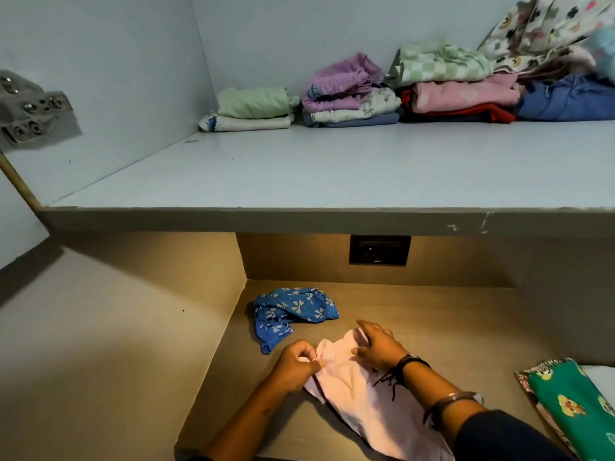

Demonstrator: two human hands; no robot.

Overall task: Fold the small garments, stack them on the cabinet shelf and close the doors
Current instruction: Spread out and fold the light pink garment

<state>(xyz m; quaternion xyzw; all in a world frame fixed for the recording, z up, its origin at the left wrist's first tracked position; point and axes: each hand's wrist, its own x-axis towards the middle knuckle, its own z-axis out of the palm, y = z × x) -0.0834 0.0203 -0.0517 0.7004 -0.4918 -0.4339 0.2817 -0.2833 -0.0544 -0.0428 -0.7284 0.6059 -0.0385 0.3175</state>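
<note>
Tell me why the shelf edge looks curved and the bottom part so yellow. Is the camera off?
Head view: the wide-angle lens bows the shelf edge and stretches the corners. The upper shelf is in cool bluish light, the counter below in warm dim light under its shadow. The hinge at the left and the patterned cloth at the top right are blurred; both hands on the pink garment are fairly sharp.

two hands; one pink garment; one blue bow-print garment; four folded stacks on shelf; one wall socket
</note>
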